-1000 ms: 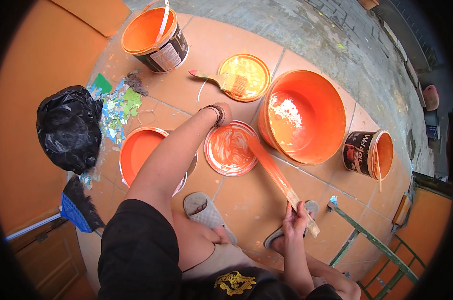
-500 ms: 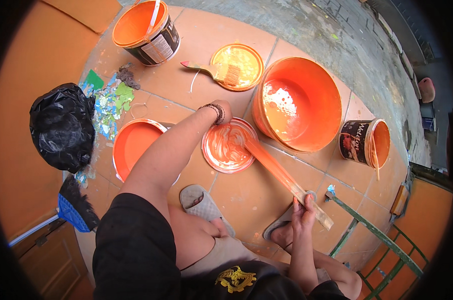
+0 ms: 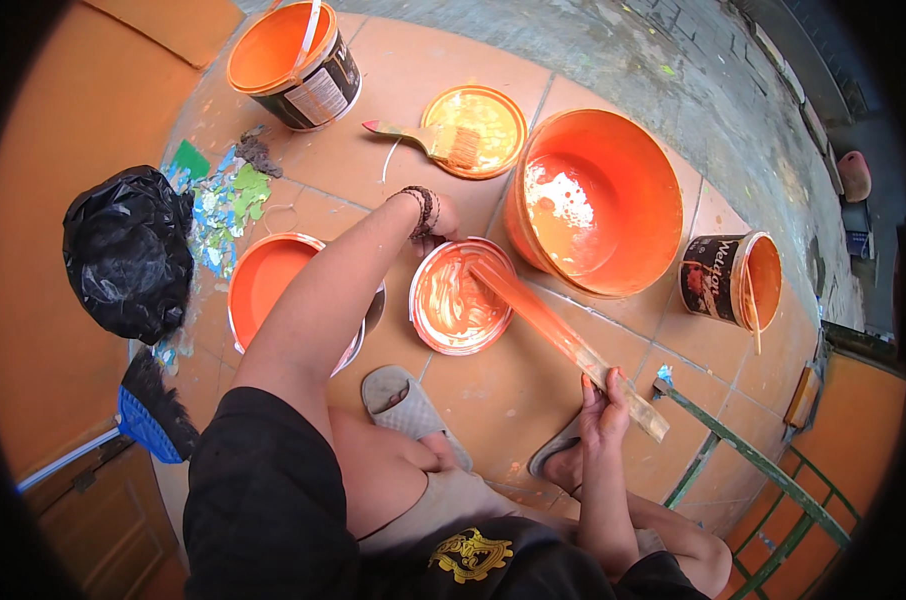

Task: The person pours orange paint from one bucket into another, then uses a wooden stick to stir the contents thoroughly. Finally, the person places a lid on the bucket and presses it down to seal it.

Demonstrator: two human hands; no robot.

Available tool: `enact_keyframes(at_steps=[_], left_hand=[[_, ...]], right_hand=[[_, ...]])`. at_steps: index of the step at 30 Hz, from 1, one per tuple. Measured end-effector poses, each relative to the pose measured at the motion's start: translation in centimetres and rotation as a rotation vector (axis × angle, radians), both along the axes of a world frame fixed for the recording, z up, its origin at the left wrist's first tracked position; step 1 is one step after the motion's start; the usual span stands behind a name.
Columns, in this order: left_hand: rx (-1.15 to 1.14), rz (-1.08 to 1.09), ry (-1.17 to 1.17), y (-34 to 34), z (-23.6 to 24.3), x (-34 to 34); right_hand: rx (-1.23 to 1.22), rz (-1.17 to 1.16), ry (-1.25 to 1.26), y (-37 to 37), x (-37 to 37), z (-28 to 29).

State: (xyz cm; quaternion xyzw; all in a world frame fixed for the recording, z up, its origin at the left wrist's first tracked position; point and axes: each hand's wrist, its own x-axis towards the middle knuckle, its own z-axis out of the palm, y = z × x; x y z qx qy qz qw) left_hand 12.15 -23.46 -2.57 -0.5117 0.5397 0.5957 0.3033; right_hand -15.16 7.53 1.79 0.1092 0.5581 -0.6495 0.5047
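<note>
**A New Tilt and a New Spot**

I have a round plastic lid with a white rim in the middle of the frame. It looks more tipped now than it did half a second ago. My long flat wooden stick coated in orange paint has moved too: its far end is a bit more to the left, on the lid's upper part. I think this means a new patch of the wet, streaky orange paint is being rubbed.

My right hand, low and right of the middle, is pinching the stick near its bare end, thumb and fingers on its sides. That hand looks much the same as before.

My left hand is just above the middle of the frame, at the lid's upper left edge. Its fingers point down and are partly hidden, so I can't tell if they are squeezing the rim.

The big round orange bucket is just beside the lid, up and to the right. Nothing of mine touches it.
</note>
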Motion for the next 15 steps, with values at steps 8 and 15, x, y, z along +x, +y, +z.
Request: enact_keyframes(at_steps=[8, 15], left_hand=[[0.118, 0.145, 0.203, -0.3, 1.8, 2.8], [0.041, 0.281, 0.339, -1.5, 8.5, 6.5]], right_hand=[[0.003, 0.036, -0.026, -0.7, -0.4, 0.2], [-0.035, 0.042, -0.135, -0.3, -1.9, -1.4]])
